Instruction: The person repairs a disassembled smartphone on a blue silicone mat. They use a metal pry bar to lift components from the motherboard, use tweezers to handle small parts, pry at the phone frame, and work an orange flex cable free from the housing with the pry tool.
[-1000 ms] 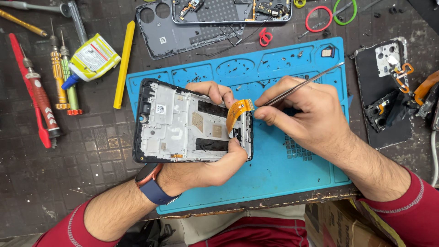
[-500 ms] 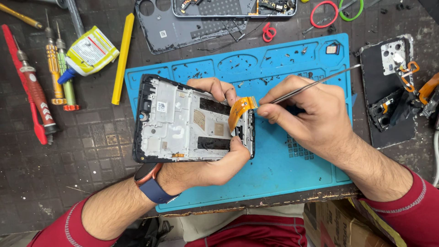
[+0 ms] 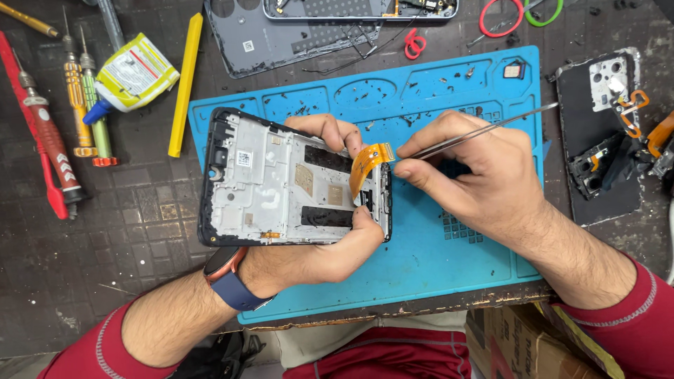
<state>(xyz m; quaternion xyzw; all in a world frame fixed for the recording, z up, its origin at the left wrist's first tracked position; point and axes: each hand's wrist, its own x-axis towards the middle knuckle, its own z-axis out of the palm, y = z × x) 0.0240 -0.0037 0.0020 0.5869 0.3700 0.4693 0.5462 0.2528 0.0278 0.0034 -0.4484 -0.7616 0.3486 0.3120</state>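
— What's the bench like?

— A dark, scuffed worktop (image 3: pixel 126 231) littered with repair gear. Far left lie a red-handled screwdriver (image 3: pixel 45 144) and two slimmer drivers (image 3: pixel 88 98), then a small yellow-and-white glue tube with a blue nozzle (image 3: pixel 130 76) and a flat yellow plastic pry bar (image 3: pixel 185 84). A blue silicone repair mat (image 3: pixel 449 267) covers the middle.

— And the hands?

— The left hand (image 3: pixel 316 245) is closed around an opened black phone frame with a silvery metal midplate (image 3: pixel 281 182), fingers over the top edge, thumb clamping the lower right corner, held just above the mat. At its right end an orange flex ribbon cable (image 3: pixel 365 165) curls upward. The right hand (image 3: pixel 470 179) pinches thin steel tweezers (image 3: pixel 484 130), tips at the ribbon's free end.

— How would that cable handle?

— I'd judge it featherlight, soft and easily creased or torn; best gripped at its stiffer end tab, gently. The frame looks rigid and light, safest held by its edges.

— Further right?

— A black back cover with a camera cutout (image 3: pixel 604 154), well apart.
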